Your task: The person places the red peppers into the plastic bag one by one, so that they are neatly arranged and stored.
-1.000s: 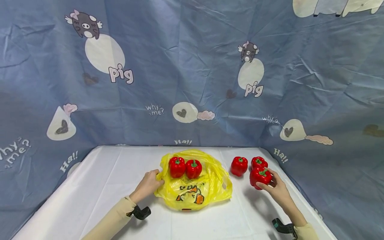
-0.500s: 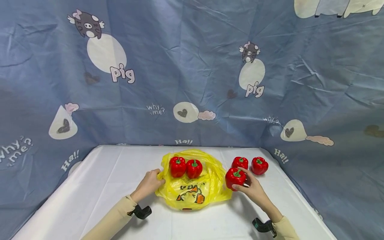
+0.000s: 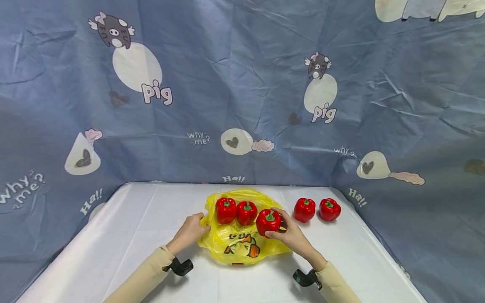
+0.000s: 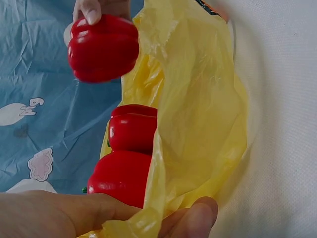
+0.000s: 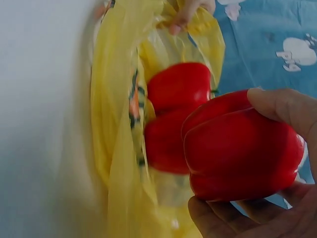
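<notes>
A yellow plastic bag (image 3: 242, 252) with a printed cartoon lies on the table, its mouth spread open. My left hand (image 3: 191, 229) pinches the left edge of that bag between thumb and fingers. Two red bell peppers, one on the left (image 3: 226, 211) and one beside it (image 3: 247, 213), sit in the bag's opening. Over the bag's right part, my right hand (image 3: 293, 236) grips another red bell pepper (image 3: 268, 223), green stem upward. In the right wrist view the thumb and fingers wrap around this held pepper (image 5: 242, 148).
Two more red bell peppers, a nearer-to-bag one (image 3: 305, 210) and an outer one (image 3: 329, 209), stand on the white-covered table (image 3: 151, 210) to the right. A blue printed curtain (image 3: 189, 105) rises behind the table and along both sides.
My right hand has carried its bell pepper leftward from beside the two peppers at the right to over the bag. The left hand keeps its hold on the bag's edge.
</notes>
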### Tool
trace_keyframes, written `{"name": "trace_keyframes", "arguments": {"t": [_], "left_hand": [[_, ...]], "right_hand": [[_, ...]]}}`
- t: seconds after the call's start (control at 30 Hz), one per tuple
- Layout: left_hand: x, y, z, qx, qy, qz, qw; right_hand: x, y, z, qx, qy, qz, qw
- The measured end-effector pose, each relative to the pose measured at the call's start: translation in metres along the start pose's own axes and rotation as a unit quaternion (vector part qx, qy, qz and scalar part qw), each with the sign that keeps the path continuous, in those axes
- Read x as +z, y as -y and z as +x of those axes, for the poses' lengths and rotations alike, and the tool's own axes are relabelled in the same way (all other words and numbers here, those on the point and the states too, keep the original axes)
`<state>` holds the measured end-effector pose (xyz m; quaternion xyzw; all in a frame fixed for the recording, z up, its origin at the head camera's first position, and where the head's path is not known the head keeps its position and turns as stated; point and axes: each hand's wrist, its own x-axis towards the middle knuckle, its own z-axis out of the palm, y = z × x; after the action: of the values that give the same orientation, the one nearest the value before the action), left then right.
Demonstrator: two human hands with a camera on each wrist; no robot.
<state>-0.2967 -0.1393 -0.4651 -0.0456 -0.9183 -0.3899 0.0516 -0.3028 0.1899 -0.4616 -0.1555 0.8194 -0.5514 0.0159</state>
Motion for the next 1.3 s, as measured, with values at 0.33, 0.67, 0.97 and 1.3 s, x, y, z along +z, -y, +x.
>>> {"name": "trace_keyframes", "arguments": {"t": [0.33,0.67,0.97,1.3], "left_hand": [[0.001,-0.004,-0.002,-0.001,0.002,0.000,1.0000],[0.001,-0.002,-0.001,-0.001,-0.001,-0.006,1.0000],[0.001,0.000,0.001,0.003,-0.011,-0.005,0.9999],[0.001,-0.001,0.002,-0.002,-0.012,0.002,0.9999]], "right_hand": [[0.038,0.012,0.016,-0.029,0.037,-0.013,0.9988],[0.070,0.022,0.027,-0.033,0.072,-0.017,0.9967],[0.099,0.018,0.031,-0.018,0.085,-0.006,0.9962],[0.114,0.008,0.036,-0.006,0.075,-0.020,0.9969]]}}
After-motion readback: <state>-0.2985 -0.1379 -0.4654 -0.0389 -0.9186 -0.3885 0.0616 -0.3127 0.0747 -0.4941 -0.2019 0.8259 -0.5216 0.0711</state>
